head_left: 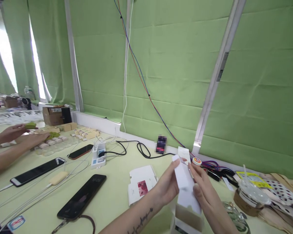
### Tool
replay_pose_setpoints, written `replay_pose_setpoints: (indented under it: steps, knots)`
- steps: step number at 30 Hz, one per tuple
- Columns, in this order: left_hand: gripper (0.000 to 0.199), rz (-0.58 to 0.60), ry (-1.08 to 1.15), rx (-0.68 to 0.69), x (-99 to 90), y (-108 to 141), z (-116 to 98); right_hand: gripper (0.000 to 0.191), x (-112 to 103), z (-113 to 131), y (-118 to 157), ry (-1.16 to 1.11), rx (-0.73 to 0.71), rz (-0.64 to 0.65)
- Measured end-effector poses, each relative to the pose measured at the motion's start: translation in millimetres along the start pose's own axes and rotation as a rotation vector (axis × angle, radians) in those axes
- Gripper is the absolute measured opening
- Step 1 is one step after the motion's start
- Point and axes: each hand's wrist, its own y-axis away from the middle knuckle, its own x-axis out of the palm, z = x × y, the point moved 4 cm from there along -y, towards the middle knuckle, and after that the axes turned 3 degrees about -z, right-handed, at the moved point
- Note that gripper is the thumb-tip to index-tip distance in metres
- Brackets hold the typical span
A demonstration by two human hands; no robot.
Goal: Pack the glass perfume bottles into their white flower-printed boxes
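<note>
Between my two hands is a white paper box (185, 185), held tilted over the table. My left hand (167, 183) is wrapped on its left side, thumb near the upper edge. Against the right side rest the fingers of my right hand (205, 187). Just below the held box stands an open white box (189, 217), partly cut off by the frame's bottom edge. A flat white carton (141, 185) with a red picture lies left of my left hand. Behind the hands a small white box (184, 152) is partly hidden.
Phones (81, 196), cables and a power strip (99, 156) cover the left side. Another person's hands (26, 138) work over trays at far left. A plastic cup (250, 198), a round tin (196, 161) and fabric (283, 191) lie at right.
</note>
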Motion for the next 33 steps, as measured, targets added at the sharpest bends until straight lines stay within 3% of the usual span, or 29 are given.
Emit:
replay_pose_setpoints:
  steps: [4,7,12,16,19,21,26,31,33]
  knots:
    - [0.034,-0.112,0.102,0.087,-3.6,-1.3,-17.2,0.079,-4.8,16.8,3.4,0.289,-0.355,0.02]
    - [0.032,-0.122,0.092,0.093,-4.0,0.5,-16.7,0.066,-3.7,17.8,5.9,0.411,-0.518,-0.019]
    - [0.031,-0.114,0.019,-0.009,-1.0,5.1,-7.4,0.038,-20.8,10.2,4.8,0.376,-0.451,-0.18]
    - [0.034,-0.025,0.001,-0.043,3.9,5.7,-8.3,0.033,-33.1,13.7,4.7,0.374,-0.417,-0.209]
    - [0.037,0.02,0.005,-0.073,4.2,4.4,-6.2,0.03,-39.6,13.3,3.9,0.423,-0.355,-0.311]
    - [0.036,0.024,-0.002,-0.077,2.9,3.5,-3.8,0.031,-41.8,11.8,3.4,0.469,-0.324,-0.363]
    - [0.043,0.026,-0.032,-0.09,2.0,3.6,-1.7,0.035,-38.1,8.6,2.1,0.47,-0.279,-0.321]
    - [0.048,0.062,-0.072,-0.083,7.7,6.2,-7.4,0.062,-33.2,19.8,5.7,0.415,-0.523,-0.359]
    - [0.049,0.066,-0.074,-0.072,9.5,6.9,-9.0,0.071,-32.1,24.0,6.6,0.468,-0.534,-0.34]
